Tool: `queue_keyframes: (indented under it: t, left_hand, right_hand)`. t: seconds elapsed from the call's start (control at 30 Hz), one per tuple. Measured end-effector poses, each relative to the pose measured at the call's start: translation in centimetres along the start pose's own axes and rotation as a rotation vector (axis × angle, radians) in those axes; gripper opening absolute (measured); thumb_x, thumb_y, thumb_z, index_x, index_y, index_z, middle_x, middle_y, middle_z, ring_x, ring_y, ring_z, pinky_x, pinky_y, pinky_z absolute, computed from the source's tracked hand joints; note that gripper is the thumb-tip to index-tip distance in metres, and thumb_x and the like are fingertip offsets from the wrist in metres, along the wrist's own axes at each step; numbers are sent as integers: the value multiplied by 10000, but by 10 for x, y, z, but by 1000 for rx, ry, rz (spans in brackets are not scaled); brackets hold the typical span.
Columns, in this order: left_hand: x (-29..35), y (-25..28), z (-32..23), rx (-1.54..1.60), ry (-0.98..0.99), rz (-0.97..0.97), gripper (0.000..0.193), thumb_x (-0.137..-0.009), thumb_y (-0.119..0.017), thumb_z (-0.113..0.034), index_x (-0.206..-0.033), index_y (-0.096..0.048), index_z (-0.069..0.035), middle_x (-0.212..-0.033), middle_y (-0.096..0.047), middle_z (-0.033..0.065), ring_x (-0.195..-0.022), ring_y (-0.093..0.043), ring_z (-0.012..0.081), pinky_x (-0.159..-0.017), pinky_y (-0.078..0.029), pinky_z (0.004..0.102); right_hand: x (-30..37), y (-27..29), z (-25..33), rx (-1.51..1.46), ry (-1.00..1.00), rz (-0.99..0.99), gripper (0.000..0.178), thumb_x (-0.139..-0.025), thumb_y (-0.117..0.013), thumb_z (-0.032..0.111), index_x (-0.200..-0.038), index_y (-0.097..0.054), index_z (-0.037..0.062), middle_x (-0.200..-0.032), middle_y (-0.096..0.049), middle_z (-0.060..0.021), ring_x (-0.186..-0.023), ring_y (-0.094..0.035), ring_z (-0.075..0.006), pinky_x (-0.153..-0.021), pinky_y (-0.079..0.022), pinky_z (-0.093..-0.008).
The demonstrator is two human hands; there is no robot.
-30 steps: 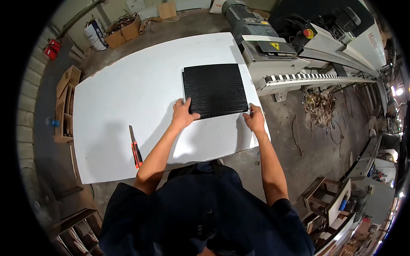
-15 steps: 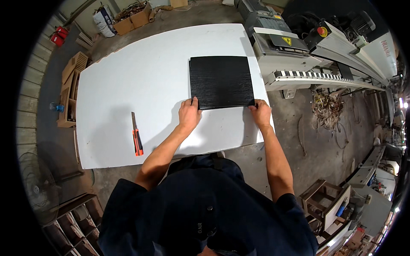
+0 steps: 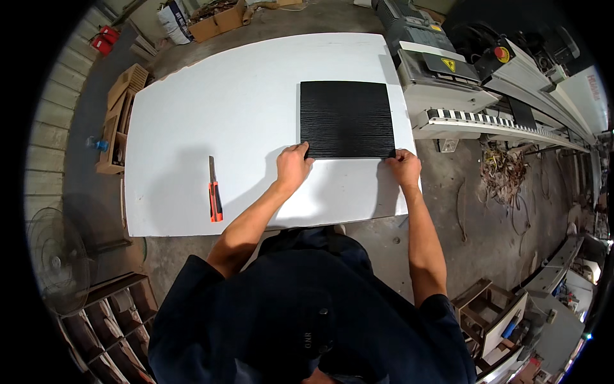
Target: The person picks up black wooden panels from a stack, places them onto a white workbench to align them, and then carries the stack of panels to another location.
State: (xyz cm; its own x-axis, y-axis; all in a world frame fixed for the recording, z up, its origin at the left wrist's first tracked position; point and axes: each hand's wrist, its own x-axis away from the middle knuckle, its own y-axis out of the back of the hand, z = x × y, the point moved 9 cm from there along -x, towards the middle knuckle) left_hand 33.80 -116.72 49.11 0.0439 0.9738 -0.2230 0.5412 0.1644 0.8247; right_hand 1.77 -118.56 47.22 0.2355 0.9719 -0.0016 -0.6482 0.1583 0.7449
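A black rectangular panel (image 3: 347, 120) with a ribbed, grain-like surface lies on the right part of the white tabletop (image 3: 211, 102). At its near left corner, my left hand (image 3: 294, 166) is closed, gripping the edge with thumb and fingers. My right hand (image 3: 404, 168) pinches the near right corner in the same way. The undersides of the corners, where some fingertips sit, are hidden. To the left of my left forearm, a utility knife (image 3: 215, 198) with an orange and black handle rests on the table, its blade extended and pointing away from me.
Beyond the table's right edge stands a grey and white machine (image 3: 448, 83) with a striped rail and a red button. A wooden crate (image 3: 118, 128) is by the left edge, a fan (image 3: 56, 261) lower left, a cardboard box (image 3: 217, 22) behind. Scrap strips (image 3: 502, 169) lie on the floor.
The whole view has shifted slightly, so table, knife and panel appear a little farther right and up. Both hands keep their hold on the panel's near corners.
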Motion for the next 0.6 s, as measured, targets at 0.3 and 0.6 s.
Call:
queue_keyframes:
  t: [0.3, 0.6]
  left_hand:
    - [-14, -1, 17, 108, 183, 77, 399, -679, -750, -150, -1037, -652, -3, -920, -641, 191, -839, -616, 313, -728, -503, 390]
    - [5, -21, -53, 84, -295, -50, 263, -712, -687, -74, -966, -652, -18, -898, -565, 110, -824, -539, 300, -733, -445, 389]
  right_hand:
    - [-10, -8, -16, 12, -51, 45, 257, -619, -799, 214, -695, -633, 32, -608, -598, -101, -572, -581, -233, -600, -470, -337]
    - [-6, -20, -30, -100, -66, -11, 281, -659, -785, 233, -749, -622, 23, -641, -611, -74, -593, -575, -195, -607, -465, -326]
